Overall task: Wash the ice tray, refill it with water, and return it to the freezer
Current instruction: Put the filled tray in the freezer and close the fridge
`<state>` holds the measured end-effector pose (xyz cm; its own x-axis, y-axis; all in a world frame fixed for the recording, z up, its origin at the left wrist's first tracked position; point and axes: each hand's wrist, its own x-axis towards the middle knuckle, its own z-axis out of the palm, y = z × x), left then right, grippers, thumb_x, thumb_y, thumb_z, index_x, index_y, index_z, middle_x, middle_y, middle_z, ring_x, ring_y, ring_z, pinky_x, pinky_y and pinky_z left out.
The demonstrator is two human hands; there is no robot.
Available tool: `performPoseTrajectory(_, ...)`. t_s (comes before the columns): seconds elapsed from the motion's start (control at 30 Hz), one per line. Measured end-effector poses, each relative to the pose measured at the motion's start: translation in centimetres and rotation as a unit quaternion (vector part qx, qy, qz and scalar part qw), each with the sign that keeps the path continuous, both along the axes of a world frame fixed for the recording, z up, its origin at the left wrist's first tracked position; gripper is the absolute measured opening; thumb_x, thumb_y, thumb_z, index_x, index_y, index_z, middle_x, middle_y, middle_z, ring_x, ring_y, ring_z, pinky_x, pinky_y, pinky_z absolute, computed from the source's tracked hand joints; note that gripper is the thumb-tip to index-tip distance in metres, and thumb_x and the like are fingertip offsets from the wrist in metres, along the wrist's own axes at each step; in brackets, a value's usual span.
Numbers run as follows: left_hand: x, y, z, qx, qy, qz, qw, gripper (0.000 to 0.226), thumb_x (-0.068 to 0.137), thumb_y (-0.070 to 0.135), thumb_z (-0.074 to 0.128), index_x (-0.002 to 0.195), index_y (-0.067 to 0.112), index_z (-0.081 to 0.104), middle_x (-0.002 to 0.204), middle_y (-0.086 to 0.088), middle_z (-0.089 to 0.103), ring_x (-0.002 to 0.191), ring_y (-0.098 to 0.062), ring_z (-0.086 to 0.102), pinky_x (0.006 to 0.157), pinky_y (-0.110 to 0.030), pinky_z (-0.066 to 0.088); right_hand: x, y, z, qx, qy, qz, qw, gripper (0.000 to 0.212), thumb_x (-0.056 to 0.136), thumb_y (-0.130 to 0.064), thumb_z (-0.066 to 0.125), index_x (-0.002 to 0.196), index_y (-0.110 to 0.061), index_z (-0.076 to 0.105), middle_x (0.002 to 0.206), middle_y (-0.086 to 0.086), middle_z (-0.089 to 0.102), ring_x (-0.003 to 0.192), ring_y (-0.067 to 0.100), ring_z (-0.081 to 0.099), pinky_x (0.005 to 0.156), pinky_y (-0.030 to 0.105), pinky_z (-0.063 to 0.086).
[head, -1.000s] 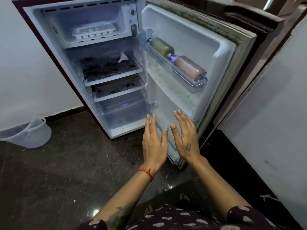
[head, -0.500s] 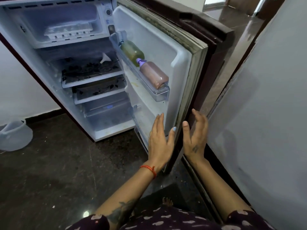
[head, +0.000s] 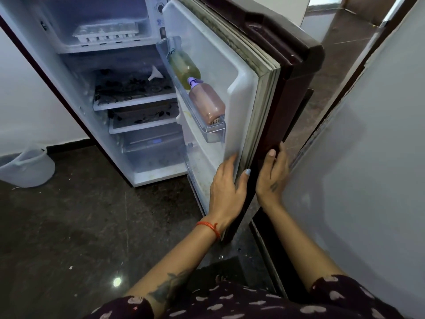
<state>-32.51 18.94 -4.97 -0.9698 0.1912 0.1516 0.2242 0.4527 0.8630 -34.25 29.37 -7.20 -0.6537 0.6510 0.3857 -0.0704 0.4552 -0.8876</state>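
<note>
Ice tray (head: 106, 31) sits flat on the floor of the freezer compartment (head: 96, 21) at the top of the open fridge (head: 128, 93), well above both of your hands. Your left hand (head: 226, 189) lies against the inner face of the fridge door (head: 232, 93) near its lower free edge, fingers fairly straight on the white liner and thumb lying along the grey gasket, so it rests on the door rather than clasping it. Your right hand (head: 273, 178) is on the other side of that same edge, thumb on the dark maroon edge and fingers reaching round to the outer face; they look straight rather than curled, though their tips are hidden behind the door. The edge stands between your two hands. In the door shelf (head: 207, 125) a greenish bottle (head: 185, 67) and a brownish bottle (head: 207, 102) with a purple cap lie tilted, one just beside the other. A small white funnel (head: 156, 74) rests on an inner shelf. On the dark floor to your left a clear plastic bucket (head: 25, 168) stands against the wall.
</note>
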Motion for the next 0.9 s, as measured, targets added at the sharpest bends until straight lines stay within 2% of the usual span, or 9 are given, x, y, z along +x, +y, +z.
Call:
performPoseTrajectory(0.1,-0.2,-0.2,0.0,-0.002,0.007,0.007,1.000,0.050,0.096,0.032,0.048,0.142,0.014,0.037,0.142,-0.004,0.046,0.129,-0.016,0.045,0.106,-0.031,0.038,0.0,-0.3,-0.1,0.020,0.022,0.000,1.000,0.062,0.097,-0.046,0.029,0.130,0.004,0.047,0.122,0.007,0.053,0.111,0.005,0.042,0.091,-0.004,0.024)
performPoseTrajectory(0.2,-0.2,-0.5,-0.2,0.006,0.011,0.021,1.000,0.049,0.096,0.030,0.050,0.141,0.013,0.040,0.140,-0.004,0.048,0.128,-0.015,0.046,0.105,-0.025,0.037,0.2,-0.7,-0.3,0.028,0.041,0.012,0.999,0.072,0.095,-0.057,0.023,0.126,0.002,0.050,0.117,-0.004,0.048,0.105,-0.003,0.042,0.090,0.004,0.032)
performPoseTrajectory(0.37,0.0,-1.6,-1.1,0.030,0.033,0.056,0.997,0.050,0.093,0.035,0.050,0.137,0.012,0.043,0.132,-0.004,0.050,0.118,0.000,0.043,0.097,-0.014,0.037,0.7,-2.5,-0.3,0.037,0.062,0.046,0.996,0.065,0.095,-0.055,0.029,0.119,0.000,0.052,0.110,-0.001,0.049,0.097,0.001,0.045,0.083,0.004,0.034)
performPoseTrajectory(0.47,-0.1,-2.7,-1.8,0.055,0.040,0.083,0.994,0.054,0.091,0.044,0.049,0.136,0.014,0.042,0.129,-0.003,0.048,0.115,-0.001,0.046,0.096,-0.013,0.040,0.9,-3.8,-0.4,0.041,0.057,0.075,0.995,0.064,0.095,-0.056,0.031,0.118,0.000,0.053,0.111,0.000,0.049,0.098,0.005,0.046,0.084,0.005,0.035)
performPoseTrajectory(0.6,0.0,-4.8,-2.4,0.073,0.043,0.130,0.988,0.072,0.083,0.070,0.039,0.137,0.021,0.039,0.127,0.008,0.043,0.113,0.007,0.045,0.093,-0.005,0.037,0.8,-6.1,-0.4,0.049,0.069,0.112,0.990,0.061,0.098,-0.049,0.029,0.117,0.004,0.053,0.109,0.003,0.048,0.099,-0.015,0.041,0.085,0.002,0.034)
performPoseTrajectory(0.67,0.0,-5.9,-2.4,0.082,0.044,0.156,0.983,0.071,0.082,0.072,0.038,0.135,0.025,0.038,0.127,0.010,0.043,0.114,0.006,0.045,0.094,-0.010,0.039,0.7,-7.4,-0.6,0.055,0.076,0.135,0.986,0.054,0.098,-0.044,0.032,0.118,0.002,0.053,0.110,0.004,0.048,0.104,-0.018,0.040,0.085,0.001,0.034)
performPoseTrajectory(0.73,-0.1,-7.2,-2.4,0.090,0.041,0.182,0.978,0.070,0.082,0.068,0.042,0.135,0.022,0.040,0.131,0.005,0.046,0.118,-0.003,0.048,0.098,-0.024,0.045,0.5,-8.8,-0.8,0.064,0.082,0.159,0.982,0.046,0.099,-0.042,0.035,0.122,-0.005,0.050,0.111,0.004,0.049,0.104,-0.012,0.044,0.086,0.005,0.038)
performPoseTrajectory(0.8,-0.3,-8.5,-2.1,0.091,0.039,0.209,0.973,0.075,0.082,0.066,0.044,0.140,0.019,0.036,0.135,-0.001,0.046,0.123,-0.011,0.047,0.102,-0.036,0.045,0.2,-10.1,-1.0,0.073,0.083,0.189,0.976,0.040,0.098,-0.040,0.038,0.125,-0.012,0.048,0.111,0.001,0.049,0.101,0.005,0.052,0.086,0.020,0.047)
performPoseTrajectory(0.9,-0.9,-10.9,-1.7,0.088,0.039,0.252,0.963,0.080,0.080,0.064,0.046,0.144,0.019,0.031,0.138,-0.002,0.044,0.127,-0.013,0.044,0.105,-0.035,0.041,-0.2,-12.4,-1.0,0.090,0.079,0.234,0.965,0.038,0.096,-0.031,0.047,0.129,-0.014,0.049,0.111,0.005,0.053,0.097,0.020,0.059,0.079,0.034,0.054)
